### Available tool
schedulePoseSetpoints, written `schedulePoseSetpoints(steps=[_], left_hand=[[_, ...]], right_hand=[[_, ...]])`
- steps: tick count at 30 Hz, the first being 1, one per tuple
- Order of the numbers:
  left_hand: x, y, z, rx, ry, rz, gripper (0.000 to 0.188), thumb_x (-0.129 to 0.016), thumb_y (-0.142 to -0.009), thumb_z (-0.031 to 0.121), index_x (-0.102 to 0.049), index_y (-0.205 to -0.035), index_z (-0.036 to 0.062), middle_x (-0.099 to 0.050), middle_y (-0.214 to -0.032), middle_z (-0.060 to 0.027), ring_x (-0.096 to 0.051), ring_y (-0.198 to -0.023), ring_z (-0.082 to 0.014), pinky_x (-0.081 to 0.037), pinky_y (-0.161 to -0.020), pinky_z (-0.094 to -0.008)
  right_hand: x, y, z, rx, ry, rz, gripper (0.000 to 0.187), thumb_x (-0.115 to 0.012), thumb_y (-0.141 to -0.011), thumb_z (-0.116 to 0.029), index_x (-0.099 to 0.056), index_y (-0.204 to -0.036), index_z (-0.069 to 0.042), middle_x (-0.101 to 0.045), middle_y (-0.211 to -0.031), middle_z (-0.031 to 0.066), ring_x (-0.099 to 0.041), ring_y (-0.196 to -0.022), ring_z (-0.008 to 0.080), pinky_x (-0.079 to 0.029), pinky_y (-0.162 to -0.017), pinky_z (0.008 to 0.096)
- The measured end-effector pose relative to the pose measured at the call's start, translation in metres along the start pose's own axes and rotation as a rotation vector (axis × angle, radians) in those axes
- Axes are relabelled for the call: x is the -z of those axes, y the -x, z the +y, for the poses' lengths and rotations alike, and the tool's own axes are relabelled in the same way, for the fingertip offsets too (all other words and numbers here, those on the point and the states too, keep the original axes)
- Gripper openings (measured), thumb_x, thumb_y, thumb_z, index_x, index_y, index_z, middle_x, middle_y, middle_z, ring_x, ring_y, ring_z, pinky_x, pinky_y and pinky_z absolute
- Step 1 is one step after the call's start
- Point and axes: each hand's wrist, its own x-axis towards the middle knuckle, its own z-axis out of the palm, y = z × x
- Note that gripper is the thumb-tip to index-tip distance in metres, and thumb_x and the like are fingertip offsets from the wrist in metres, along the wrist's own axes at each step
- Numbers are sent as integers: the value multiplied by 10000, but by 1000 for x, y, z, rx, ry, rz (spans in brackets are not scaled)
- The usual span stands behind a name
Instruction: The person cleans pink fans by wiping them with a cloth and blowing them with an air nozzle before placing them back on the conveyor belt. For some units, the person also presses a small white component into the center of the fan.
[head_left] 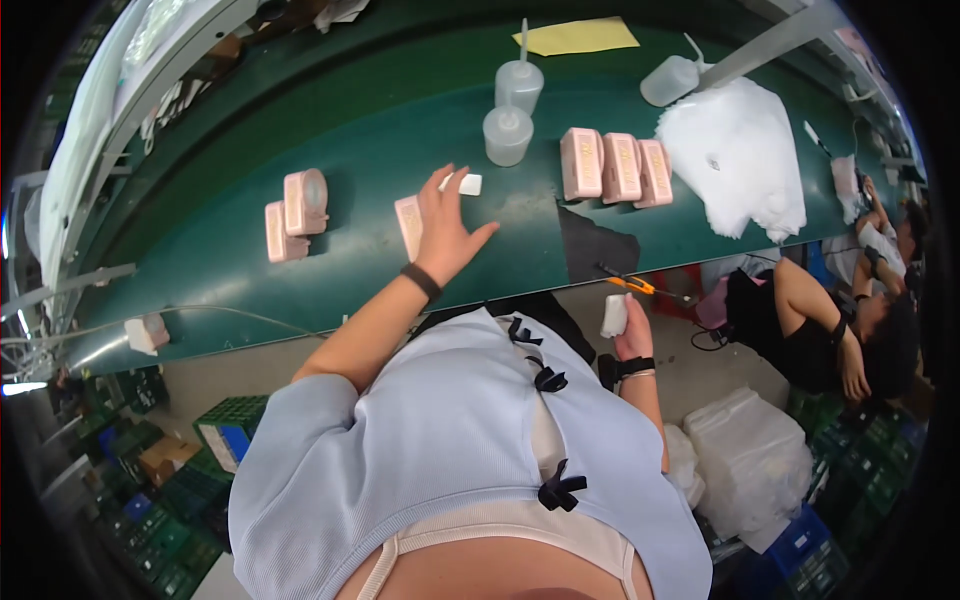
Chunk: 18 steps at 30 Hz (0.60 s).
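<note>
My left hand (450, 228) is over the green table with its fingers stretched and the thumb apart. Beside its fingers lies a pink block-shaped case (408, 226), partly hidden by the hand; whether they touch I cannot tell. A small white flat piece (465, 185) shows at the fingertips. My right hand (634, 332), off the table's front edge, is closed round a folded white cloth (614, 315). To the left, two more pink cases (304, 203) lie against each other, one with a round clear end. Three pink cases (621, 167) stand in a row to the right.
Two clear squeeze bottles (508, 135) stand behind my left hand; another bottle (670, 80) is farther right by a metal post. White cloths (735, 155) are piled at right. An orange-handled tool (630, 284) lies near a dark mat (598, 245). Another person (800, 320) sits at right.
</note>
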Motion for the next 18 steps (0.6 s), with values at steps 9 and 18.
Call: schedulePoseSetpoints(steps=[9, 18], left_hand=[[25, 12, -57, 556, 54, 113, 1022, -892, -610, 278, -343, -1417, -26, -380, -1404, -274, -461, -1250, -416, -402, -1057, -476], [92, 42, -47, -52, 455, -151, 789, -811, -650, 89, -484, -1356, -42, -424, -1473, -240, -529, -1280, -314, -462, -1022, -390]], right_hand=[[-19, -28, 23, -108, -41, 52, 265, -582, -998, -317, -633, -1053, -62, -676, -976, 46, -652, -911, 164, -519, -818, 315], [-133, 21, -21, 629, 553, -266, 250, -573, -924, 39, -624, -1168, 45, -657, -1233, 127, -618, -1103, 174, -481, -945, 290]])
